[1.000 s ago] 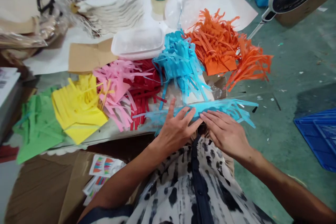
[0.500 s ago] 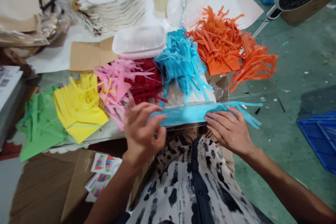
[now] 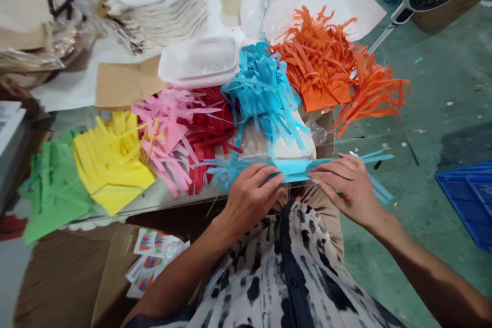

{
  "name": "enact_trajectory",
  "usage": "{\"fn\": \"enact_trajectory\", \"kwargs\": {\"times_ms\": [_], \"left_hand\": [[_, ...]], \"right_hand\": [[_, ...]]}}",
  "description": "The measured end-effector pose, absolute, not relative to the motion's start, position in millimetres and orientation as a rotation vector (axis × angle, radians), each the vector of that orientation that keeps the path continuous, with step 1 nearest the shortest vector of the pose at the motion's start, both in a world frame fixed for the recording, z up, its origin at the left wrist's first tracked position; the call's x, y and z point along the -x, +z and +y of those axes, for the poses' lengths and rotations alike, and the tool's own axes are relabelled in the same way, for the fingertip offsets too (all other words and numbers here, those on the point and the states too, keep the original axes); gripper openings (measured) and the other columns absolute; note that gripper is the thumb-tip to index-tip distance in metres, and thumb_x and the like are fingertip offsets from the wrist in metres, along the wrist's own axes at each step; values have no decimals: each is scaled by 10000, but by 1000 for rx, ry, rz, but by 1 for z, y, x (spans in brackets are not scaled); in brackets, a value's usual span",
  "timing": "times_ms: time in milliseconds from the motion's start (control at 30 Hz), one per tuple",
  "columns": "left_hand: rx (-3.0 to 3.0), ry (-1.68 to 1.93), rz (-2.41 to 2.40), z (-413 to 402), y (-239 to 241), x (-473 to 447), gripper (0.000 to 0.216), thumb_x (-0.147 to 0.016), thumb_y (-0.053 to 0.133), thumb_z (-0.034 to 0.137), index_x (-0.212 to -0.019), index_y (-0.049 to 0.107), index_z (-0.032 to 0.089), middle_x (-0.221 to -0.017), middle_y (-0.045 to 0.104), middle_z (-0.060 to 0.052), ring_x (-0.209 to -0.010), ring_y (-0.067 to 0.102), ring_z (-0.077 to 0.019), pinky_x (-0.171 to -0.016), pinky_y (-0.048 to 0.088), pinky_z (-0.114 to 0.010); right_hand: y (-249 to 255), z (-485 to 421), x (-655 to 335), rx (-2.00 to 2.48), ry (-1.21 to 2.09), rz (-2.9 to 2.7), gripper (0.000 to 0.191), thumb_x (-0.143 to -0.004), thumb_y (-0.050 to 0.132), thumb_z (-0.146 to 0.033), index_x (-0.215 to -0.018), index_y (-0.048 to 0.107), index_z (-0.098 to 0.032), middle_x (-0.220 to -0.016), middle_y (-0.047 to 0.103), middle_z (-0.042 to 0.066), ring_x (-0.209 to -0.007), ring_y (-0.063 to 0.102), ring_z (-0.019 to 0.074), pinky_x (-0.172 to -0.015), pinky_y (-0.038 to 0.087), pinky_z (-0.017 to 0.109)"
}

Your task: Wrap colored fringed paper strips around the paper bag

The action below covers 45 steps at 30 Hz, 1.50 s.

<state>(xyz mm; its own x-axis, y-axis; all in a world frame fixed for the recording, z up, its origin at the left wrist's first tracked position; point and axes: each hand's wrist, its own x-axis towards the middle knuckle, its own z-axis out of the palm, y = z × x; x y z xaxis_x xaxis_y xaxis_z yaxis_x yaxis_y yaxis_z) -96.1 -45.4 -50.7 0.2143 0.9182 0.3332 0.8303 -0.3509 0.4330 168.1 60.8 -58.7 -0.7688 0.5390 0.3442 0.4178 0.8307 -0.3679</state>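
Lt-blue fringe [image 3: 295,168] in hands [image 3: 251,192], print [image 3: 149,268] blurry

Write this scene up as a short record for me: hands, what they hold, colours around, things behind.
Left hand: holds left part of the light-blue strip
Right hand: holds its right part
Strip: loose tails at both ends
Colours, left to right: green fringe, yellow fringe, pink fringe, red fringe, blue fringe, orange fringe
Farther back: plastic tub, tape roll

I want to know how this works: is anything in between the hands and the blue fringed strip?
No, nothing visible is in between: the left hand and the right hand both touch the blue fringed strip directly. The blue pile lies just beyond it, not between them.
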Motion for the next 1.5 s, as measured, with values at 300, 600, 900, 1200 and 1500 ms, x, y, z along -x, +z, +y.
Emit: {"fn": "enact_trajectory", "kwargs": {"times_ms": [300,600,900,1200,1500], "left_hand": [[-2049,664,1894,-23,-38,99,239,-1064,560,340,-915,685,202,-966,721,-51,-944,642,-222,-850,501,-371],[-2164,569,2092,-14,-47,93,215,-1024,608,298,-840,636,190,-856,675,-63,-850,594,-237,-759,430,-371],[-2282,477,2138,-13,-49,87,205,-1021,601,306,-856,637,190,-847,667,-67,-823,576,-245,-736,416,-383],[-2205,400,2452,-28,-35,127,248,-963,696,416,-950,705,168,-1089,696,-160,-1009,608,-337,-834,498,-486],[-2548,745,1598,-40,-48,69,522,-1034,598,435,-1457,589,129,-1479,652,-159,-1433,577,-302,-1231,477,-464]], "right_hand": [[-48,63,-144,1153,119,-2718,274,-1094,482,-359,-942,644,-199,-886,701,52,-881,610,253,-854,342,411],[-51,69,-134,1148,-114,-2750,317,-1087,464,-363,-840,603,-220,-778,670,57,-799,555,241,-829,320,424],[-51,39,-133,878,-123,-2542,335,-991,643,-215,-1319,672,-275,-1213,794,53,-1103,680,269,-1047,351,476],[-59,42,-157,779,-49,-2588,304,-972,722,-240,-1274,694,-259,-1223,800,30,-1067,734,246,-1002,389,459],[-50,44,-154,800,-9,-2649,225,-1004,667,-272,-1212,746,-237,-1203,794,48,-1039,702,243,-1051,359,495]]}}
